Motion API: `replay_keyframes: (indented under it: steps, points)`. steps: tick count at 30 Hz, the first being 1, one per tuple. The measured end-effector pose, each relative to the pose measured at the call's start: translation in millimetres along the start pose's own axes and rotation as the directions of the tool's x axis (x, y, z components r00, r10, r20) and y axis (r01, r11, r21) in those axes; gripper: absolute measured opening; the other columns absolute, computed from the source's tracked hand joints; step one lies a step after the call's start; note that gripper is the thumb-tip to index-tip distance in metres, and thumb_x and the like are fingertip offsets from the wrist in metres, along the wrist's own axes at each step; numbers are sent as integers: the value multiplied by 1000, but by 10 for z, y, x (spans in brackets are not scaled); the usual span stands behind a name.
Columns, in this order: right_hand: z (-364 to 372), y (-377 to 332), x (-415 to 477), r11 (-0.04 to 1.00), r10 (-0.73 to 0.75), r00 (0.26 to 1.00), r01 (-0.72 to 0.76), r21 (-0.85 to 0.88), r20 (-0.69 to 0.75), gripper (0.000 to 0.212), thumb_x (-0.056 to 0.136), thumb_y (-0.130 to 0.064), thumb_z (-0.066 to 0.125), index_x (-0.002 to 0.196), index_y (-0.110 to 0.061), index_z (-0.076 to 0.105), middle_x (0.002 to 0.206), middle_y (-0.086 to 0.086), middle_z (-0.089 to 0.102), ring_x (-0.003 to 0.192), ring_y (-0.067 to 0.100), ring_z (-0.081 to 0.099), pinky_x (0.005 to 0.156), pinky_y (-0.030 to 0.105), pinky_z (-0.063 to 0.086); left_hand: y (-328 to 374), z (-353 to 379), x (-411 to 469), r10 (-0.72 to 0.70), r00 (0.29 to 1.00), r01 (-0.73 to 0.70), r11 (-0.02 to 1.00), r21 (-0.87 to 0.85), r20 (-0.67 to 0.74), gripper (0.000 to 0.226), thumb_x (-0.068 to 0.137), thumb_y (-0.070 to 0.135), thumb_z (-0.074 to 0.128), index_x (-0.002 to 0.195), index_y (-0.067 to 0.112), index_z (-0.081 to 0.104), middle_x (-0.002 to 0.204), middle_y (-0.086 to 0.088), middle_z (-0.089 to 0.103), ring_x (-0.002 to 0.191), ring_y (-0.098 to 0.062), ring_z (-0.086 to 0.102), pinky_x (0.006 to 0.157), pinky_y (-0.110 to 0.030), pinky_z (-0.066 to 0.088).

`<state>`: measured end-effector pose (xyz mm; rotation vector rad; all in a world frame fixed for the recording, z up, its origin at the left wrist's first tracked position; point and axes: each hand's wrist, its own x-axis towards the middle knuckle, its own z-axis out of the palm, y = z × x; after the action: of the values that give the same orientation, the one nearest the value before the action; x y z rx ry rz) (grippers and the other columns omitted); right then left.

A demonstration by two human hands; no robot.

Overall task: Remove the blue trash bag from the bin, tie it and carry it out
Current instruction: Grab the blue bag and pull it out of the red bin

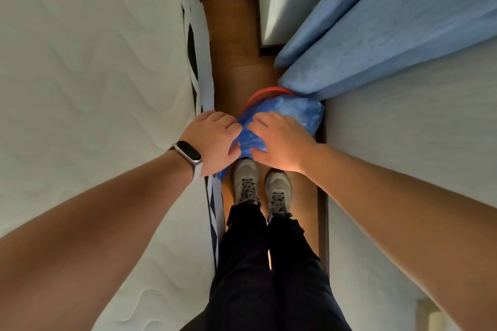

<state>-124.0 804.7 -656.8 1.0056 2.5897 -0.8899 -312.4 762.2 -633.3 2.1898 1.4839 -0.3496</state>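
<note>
The blue trash bag (295, 113) bulges above a red-rimmed bin (265, 93) that stands on the wooden floor just ahead of my feet. Only the bin's far rim shows; the bag and my hands hide the rest of it. My left hand (213, 140), with a watch on the wrist, grips the gathered plastic at the bag's near left side. My right hand (279, 140) lies over the top of the bag, its fingers closed on the same bunched plastic. The two hands almost touch.
A white mattress (94, 88) fills the left side, its edge close to my left hand. A blue curtain (376, 35) hangs on the right and touches the bin. A pale wall (403, 169) bounds the narrow strip of wooden floor (236, 48).
</note>
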Motion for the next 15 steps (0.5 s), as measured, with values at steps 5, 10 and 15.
replay_keyframes:
  steps: [5,10,15]
  points:
    - [513,70,397,998,-46,994,50,-40,98,72,80,-46,62,140,-15,39,146,14,40,131,35,39,102,47,36,-144,219,36,29,1000,-29,998,52,12,35,83,32,55,110,11,63,106,-8,69,100,-30,63,99,-44,39]
    - [836,117,633,992,31,968,0,-125,249,77,83,-47,61,147,-21,28,160,11,14,146,32,10,115,50,18,-207,265,35,72,997,-72,996,55,-3,34,84,35,49,107,13,63,108,-7,70,100,-28,63,99,-41,37]
    - [780,115,564,996,71,983,-61,-62,172,25,88,-30,51,104,-13,60,111,13,60,106,37,55,73,39,36,-212,257,36,75,997,-75,996,53,3,41,82,38,38,102,13,64,103,-6,69,96,-28,63,96,-41,37]
